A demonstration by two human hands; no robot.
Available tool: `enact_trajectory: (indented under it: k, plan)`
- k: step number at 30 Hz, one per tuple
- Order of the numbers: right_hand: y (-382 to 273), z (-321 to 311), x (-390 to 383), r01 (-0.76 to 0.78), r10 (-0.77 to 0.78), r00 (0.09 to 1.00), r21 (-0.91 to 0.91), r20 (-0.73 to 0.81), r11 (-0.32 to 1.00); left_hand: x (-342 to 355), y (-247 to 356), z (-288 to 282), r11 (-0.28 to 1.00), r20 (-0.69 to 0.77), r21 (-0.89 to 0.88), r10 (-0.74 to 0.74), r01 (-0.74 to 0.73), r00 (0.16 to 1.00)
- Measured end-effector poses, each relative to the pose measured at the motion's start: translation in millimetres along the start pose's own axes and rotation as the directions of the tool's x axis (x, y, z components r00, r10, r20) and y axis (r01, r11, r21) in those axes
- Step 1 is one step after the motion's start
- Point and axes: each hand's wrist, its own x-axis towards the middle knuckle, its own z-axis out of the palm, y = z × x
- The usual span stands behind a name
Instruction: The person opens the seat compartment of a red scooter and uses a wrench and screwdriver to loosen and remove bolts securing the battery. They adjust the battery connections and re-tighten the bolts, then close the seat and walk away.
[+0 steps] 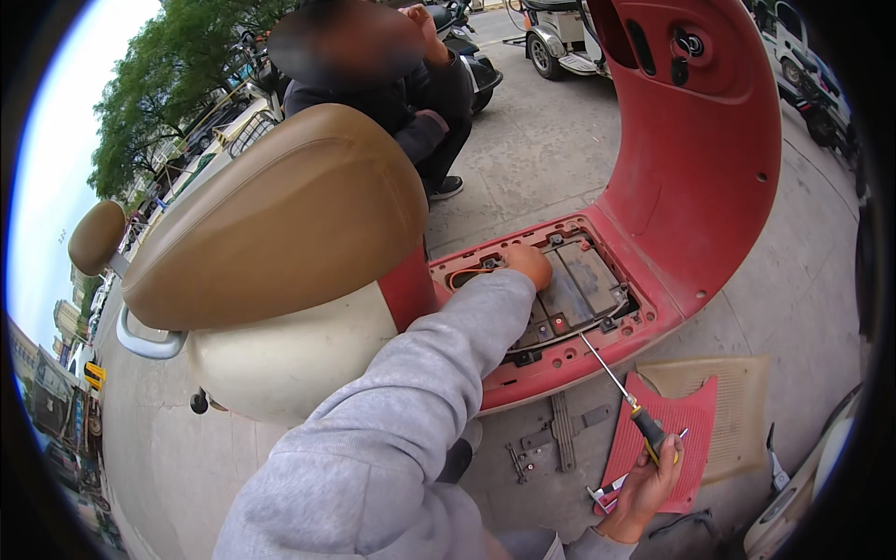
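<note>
A red scooter's footboard (649,322) has an uncovered compartment, with dark batteries (583,271), terminals and wires inside. My left hand (529,266) reaches down over the batteries' near left side; its fingers are hidden, so what it touches cannot be made out. An orange wire (467,273) runs beside it. Low on the right, my right hand (653,476) is closed round the black and yellow handle of a long screwdriver (619,385). The shaft slants up and left, and its tip appears at the compartment's near edge; contact is unclear.
The brown scooter seat (280,215) rises on the left, the red front shield (700,140) on the right. On the ground lie a red ribbed panel (653,434), a tan mat (737,401), metal brackets (563,431) and small bolts (521,462). A person (383,103) is beyond the seat.
</note>
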Motion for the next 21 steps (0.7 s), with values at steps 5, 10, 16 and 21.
enact_trajectory:
  k: [5, 10, 16, 21]
  plan:
    - [-4.1, -2.5, -2.3, 0.004, -0.004, 1.000, 0.014, 0.021, 1.000, -6.5, -3.9, 0.5, 0.976, -0.091, -0.210, -0.076, 0.055, 0.993]
    - [-10.6, -3.8, -5.5, -0.002, 0.002, 1.000, 0.015, 0.003, 1.000, -5.6, -9.8, 1.8, 0.961, -0.137, -0.275, -0.080, 0.040, 0.987]
    - [-15.0, -2.7, -7.7, 0.004, -0.004, 1.000, 0.026, -0.003, 1.000, 12.7, -21.1, 4.3, 0.980, -0.023, -0.167, 0.110, -0.112, 0.994]
    - [-12.3, -1.5, -4.6, 0.003, -0.002, 1.000, 0.029, -0.018, 1.000, 14.5, -20.0, 19.3, 0.989, -0.147, -0.086, 0.105, -0.118, 0.984]
